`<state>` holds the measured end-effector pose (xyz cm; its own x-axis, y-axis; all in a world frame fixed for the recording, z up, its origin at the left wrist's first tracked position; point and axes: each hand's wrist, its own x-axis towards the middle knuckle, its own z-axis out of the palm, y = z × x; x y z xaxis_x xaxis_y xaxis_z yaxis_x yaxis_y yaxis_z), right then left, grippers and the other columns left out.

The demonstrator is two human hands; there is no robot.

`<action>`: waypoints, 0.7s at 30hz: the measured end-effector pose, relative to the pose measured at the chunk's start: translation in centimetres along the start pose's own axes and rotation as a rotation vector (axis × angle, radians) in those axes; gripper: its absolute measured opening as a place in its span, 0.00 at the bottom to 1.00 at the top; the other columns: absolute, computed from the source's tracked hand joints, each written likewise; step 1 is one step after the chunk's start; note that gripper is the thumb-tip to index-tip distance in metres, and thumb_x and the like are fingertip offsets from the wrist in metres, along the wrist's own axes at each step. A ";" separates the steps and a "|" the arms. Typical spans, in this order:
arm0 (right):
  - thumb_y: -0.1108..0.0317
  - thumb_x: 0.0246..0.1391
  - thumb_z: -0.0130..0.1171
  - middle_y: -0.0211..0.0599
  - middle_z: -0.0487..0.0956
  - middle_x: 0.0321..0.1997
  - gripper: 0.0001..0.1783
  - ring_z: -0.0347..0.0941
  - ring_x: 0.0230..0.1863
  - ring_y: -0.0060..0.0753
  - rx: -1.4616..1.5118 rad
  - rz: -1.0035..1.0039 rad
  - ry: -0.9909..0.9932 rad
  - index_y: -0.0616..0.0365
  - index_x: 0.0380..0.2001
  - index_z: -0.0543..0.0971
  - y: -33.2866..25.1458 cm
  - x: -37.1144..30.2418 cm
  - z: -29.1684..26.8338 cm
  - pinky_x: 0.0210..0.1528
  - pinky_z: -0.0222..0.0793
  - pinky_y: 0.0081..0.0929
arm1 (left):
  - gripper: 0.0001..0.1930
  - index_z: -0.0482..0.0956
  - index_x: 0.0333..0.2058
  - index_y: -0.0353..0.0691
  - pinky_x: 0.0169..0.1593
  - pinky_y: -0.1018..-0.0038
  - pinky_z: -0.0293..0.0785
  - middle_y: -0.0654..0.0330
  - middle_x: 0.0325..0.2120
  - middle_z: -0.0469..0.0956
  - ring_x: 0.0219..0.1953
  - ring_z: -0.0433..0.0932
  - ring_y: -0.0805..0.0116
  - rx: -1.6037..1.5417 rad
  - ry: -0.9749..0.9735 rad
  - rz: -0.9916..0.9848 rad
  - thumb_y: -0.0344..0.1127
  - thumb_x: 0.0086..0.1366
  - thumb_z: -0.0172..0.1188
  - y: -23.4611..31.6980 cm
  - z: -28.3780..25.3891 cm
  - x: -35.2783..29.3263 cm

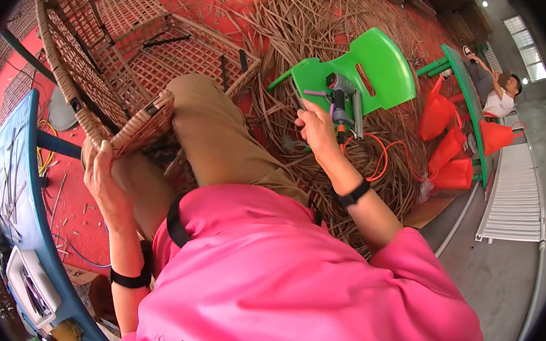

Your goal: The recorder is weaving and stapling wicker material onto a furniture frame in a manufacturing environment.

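Observation:
A large woven rattan chair frame point(89, 44) leans tilted at my left knee, its lattice sides spread to the left and ahead. My left hand point(101, 185) is closed round its near corner, fingers over the wrapped rim. Ahead on the right, my right hand point(317, 130) is closed beside a small green plastic chair point(385, 70). A thin greyish thing juts from its fingers; its kind is too small to make out. On the green seat, just beyond that hand, lies an air stapler point(341, 98) with an orange hose point(381, 157) running from it.
Loose rattan strips point(299, 17) lie heaped on the red floor point(74, 211). At left stands a blue table point(20, 168) with cut strips and a white tray point(32, 282). Orange-red bags point(443, 114) hang by a green table point(469, 116) at right; a person point(500, 96) sits beyond.

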<state>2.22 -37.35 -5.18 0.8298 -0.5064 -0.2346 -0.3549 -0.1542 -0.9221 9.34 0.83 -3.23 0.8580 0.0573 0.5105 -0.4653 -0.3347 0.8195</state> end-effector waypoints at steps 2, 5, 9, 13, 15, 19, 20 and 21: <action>0.63 0.54 0.49 0.47 0.81 0.34 0.28 0.79 0.35 0.39 -0.064 -0.045 0.071 0.67 0.57 0.72 5.0 4.4 -0.1 0.38 0.72 0.33 | 0.19 0.76 0.49 0.29 0.52 0.70 0.70 0.57 0.48 0.75 0.49 0.74 0.70 -0.137 -0.015 -0.271 0.40 0.72 0.48 0.0 -0.3 -0.2; 0.65 0.53 0.47 0.56 0.81 0.42 0.27 0.78 0.43 0.56 -0.429 -0.098 0.257 0.65 0.55 0.73 9.5 10.2 -0.7 0.44 0.71 0.46 | 0.12 0.73 0.47 0.30 0.47 0.64 0.72 0.45 0.43 0.76 0.44 0.76 0.52 0.016 -0.044 -0.110 0.25 0.70 0.44 -0.1 -0.6 -0.6; 0.64 0.53 0.52 0.56 0.79 0.49 0.26 0.74 0.50 0.59 -0.661 0.052 0.308 0.61 0.55 0.74 10.8 17.5 -2.1 0.50 0.68 0.50 | 0.17 0.69 0.53 0.34 0.40 0.59 0.74 0.44 0.39 0.76 0.38 0.76 0.44 0.470 -0.081 0.221 0.18 0.67 0.43 0.1 -1.0 -0.9; 0.64 0.53 0.57 0.51 0.79 0.51 0.27 0.76 0.52 0.49 -0.660 0.206 0.283 0.60 0.58 0.73 10.4 23.9 -3.2 0.51 0.70 0.44 | 0.14 0.71 0.51 0.31 0.41 0.62 0.73 0.46 0.38 0.76 0.39 0.77 0.50 0.403 -0.074 0.107 0.22 0.69 0.42 0.9 -0.8 -1.1; 0.66 0.53 0.57 0.49 0.79 0.51 0.26 0.76 0.53 0.47 -0.623 0.266 0.292 0.60 0.56 0.74 10.6 25.5 -3.4 0.51 0.71 0.45 | 0.15 0.74 0.46 0.27 0.47 0.64 0.70 0.49 0.40 0.77 0.44 0.76 0.56 0.282 -0.076 -0.181 0.31 0.73 0.40 1.4 -0.7 -0.9; 0.68 0.51 0.59 0.50 0.74 0.53 0.21 0.70 0.57 0.54 -0.947 0.155 0.548 0.61 0.50 0.76 12.4 25.9 -5.0 0.53 0.69 0.54 | 0.24 0.75 0.43 0.26 0.57 0.63 0.64 0.48 0.44 0.76 0.49 0.74 0.60 -0.250 0.027 -0.541 0.45 0.73 0.40 2.5 -0.3 -0.3; 0.66 0.50 0.62 0.50 0.72 0.52 0.23 0.69 0.55 0.54 -0.971 0.150 0.617 0.61 0.49 0.74 13.2 25.6 -6.0 0.54 0.68 0.53 | 0.24 0.75 0.43 0.26 0.57 0.63 0.64 0.48 0.44 0.76 0.49 0.74 0.60 -0.228 0.038 -0.562 0.45 0.73 0.40 2.7 -0.1 -0.1; 0.64 0.49 0.65 0.50 0.71 0.50 0.25 0.68 0.54 0.55 -1.008 0.101 0.711 0.62 0.49 0.71 14.1 25.3 -7.0 0.55 0.67 0.53 | 0.24 0.75 0.43 0.26 0.58 0.63 0.63 0.48 0.44 0.76 0.50 0.74 0.60 -0.239 0.036 -0.570 0.45 0.73 0.40 3.0 0.0 0.1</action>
<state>15.15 -58.26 -21.96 0.4729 -0.8536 0.2186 -0.8383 -0.5122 -0.1869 8.08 -0.20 -0.72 0.9801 0.1977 -0.0196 0.0245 -0.0220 0.9995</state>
